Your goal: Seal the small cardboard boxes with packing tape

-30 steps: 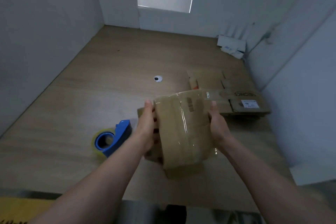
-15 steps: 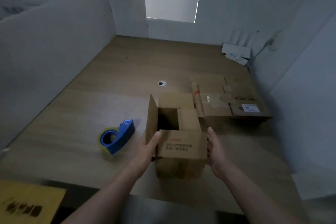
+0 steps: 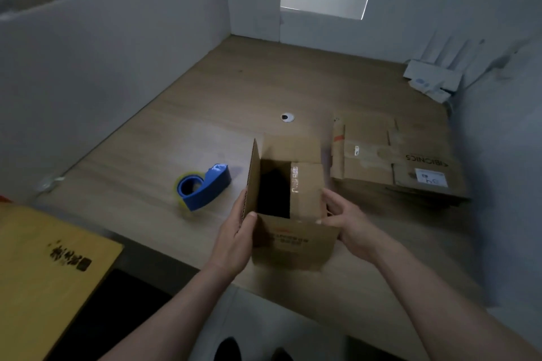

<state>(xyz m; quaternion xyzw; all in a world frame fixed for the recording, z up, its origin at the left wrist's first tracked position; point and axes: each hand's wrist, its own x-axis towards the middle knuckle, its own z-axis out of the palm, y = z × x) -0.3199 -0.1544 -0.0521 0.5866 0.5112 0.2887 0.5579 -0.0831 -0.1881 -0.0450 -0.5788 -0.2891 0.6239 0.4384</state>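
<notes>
**A:** Where was the box, and what were the hands doing?

**B:** The small brown cardboard box (image 3: pixel 293 240) stood upright on the pale wooden table (image 3: pixel 234 91), directly between the two hands. The left hand (image 3: pixel 234 240) gripped its left side, with the thumb on the near corner and the fingers behind the raised left flap. The right hand (image 3: pixel 352 226) held the top right corner with bent fingers and thumb.

**A:** Was the top closed?

**B:** No. The left flap stood up, the far flap leaned back and the near flap hung towards the person. Only the right flap lay inward, with a shiny strip of clear tape (image 3: pixel 294 180) on it.

**A:** So how should the step go?

**B:** I judged it to be folding the flaps shut. The short flaps should go down first and the long ones over them, so their edges meet in a straight seam. One hand should press that seam flat while the other fetches the tape.

**A:** Was the tape within reach?

**B:** Yes, the blue tape dispenser with its yellowish roll (image 3: pixel 205 189) lay just left of the left hand.

**A:** Was there anything inside the box?

**B:** The opening was dark, so I could not tell. Beyond the right hand lay a stack of flattened brown cardboard boxes (image 3: pixel 390 161), which held nothing.
</notes>
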